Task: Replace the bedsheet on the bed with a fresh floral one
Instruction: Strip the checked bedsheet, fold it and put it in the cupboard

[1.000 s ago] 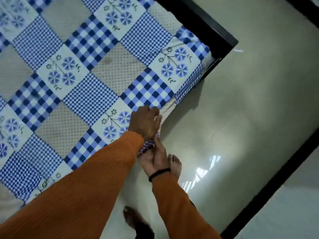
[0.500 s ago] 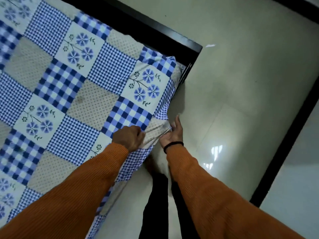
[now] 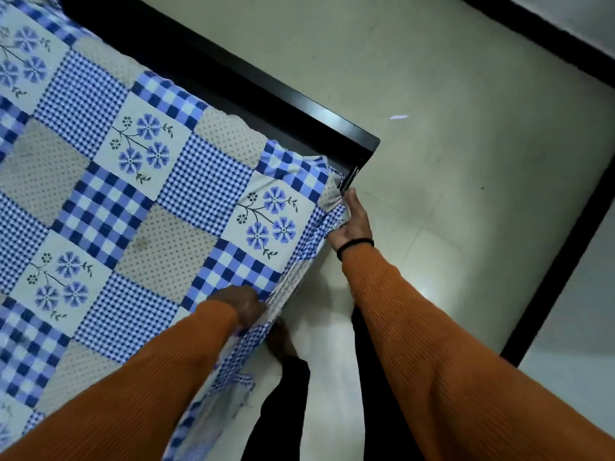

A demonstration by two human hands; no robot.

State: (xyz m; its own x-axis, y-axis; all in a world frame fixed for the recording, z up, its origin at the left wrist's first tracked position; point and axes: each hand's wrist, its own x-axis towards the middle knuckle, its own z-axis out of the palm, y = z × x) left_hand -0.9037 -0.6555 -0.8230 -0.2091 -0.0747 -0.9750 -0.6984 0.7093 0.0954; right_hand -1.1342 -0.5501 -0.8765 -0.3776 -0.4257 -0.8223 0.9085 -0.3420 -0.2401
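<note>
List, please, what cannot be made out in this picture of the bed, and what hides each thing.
- Head view: the left hand's fingers, hidden in a fold of the bedsheet.
- Head view: the mattress, covered by the bedsheet.
- Head view: the right hand's grip at the corner beside the bed frame, hidden by bunched cloth.
- Head view: the bed's far side, cut off by the left edge.

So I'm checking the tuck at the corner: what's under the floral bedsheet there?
The floral bedsheet covers the whole top, so whatever lies beneath is hidden. At the corner only the black bed frame shows beyond it. The right hand holds the draped edge there.
</note>
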